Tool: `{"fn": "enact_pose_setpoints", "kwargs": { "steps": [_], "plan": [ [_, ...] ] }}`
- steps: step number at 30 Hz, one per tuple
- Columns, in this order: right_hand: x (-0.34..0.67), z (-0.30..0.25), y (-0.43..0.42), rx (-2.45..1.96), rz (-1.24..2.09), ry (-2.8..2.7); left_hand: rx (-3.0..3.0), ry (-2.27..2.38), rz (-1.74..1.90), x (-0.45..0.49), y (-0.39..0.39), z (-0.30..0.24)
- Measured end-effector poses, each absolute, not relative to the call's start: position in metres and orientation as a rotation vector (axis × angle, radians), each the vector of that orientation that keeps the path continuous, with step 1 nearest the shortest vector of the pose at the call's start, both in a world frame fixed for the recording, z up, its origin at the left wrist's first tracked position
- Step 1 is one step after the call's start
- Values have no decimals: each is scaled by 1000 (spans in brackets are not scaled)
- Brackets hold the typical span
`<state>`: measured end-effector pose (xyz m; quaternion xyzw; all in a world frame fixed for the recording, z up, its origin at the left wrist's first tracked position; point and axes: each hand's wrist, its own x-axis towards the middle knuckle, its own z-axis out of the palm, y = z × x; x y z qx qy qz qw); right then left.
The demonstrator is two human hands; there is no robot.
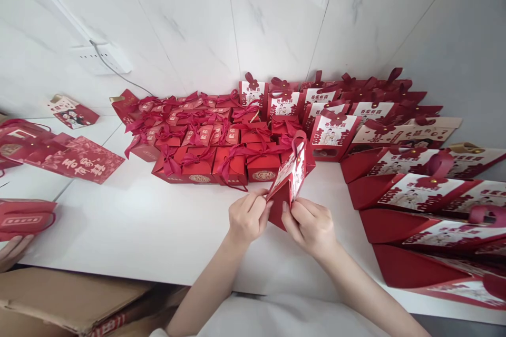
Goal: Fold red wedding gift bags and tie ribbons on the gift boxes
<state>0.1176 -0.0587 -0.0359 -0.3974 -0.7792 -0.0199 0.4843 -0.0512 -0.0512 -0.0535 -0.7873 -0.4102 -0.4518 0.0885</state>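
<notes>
Over the front of the white counter I hold a red and white gift box with a ribbon loop at its top. My left hand pinches its left edge between thumb and fingers. On the other side, my right hand grips the lower right edge. The box is tilted, and a plain red flap shows between my hands. Behind it stand several small red boxes tied with ribbon bows. To the right, a printed gift box of the same style stands upright.
Rows of red and white boxes line the counter's right side. At the left lie a long red printed box and a small box. Another person's hand touches a red box. A cardboard carton sits below the counter edge.
</notes>
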Motion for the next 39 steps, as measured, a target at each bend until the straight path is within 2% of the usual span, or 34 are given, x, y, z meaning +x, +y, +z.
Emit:
{"fn": "enact_pose_setpoints", "kwargs": {
  "steps": [16, 23, 26, 29, 35, 39],
  "plan": [
    [113, -51, -53, -950, 31, -1956, -2424, -1245, -1380, -54, -47, -51],
    [117, -46, -52, -911, 49, -1957, -2541, -1363, -1561, -59, -45, -52],
    [132, -42, -47, -921, 151, -1884, -2639, -1522, -1689, -70, -42, -50],
    [151, -42, -38, -1127, 256, -1711, -2669, -1776, -1842, -81, -40, -51],
    [162, -47, -28, -1145, 815, -1721, -2524, -2184, -2151, -83, -35, -61],
    [157, -49, -26, -1149, 760, -1724, -2449, -2263, -2161, -79, -29, -62]
  ]
}}
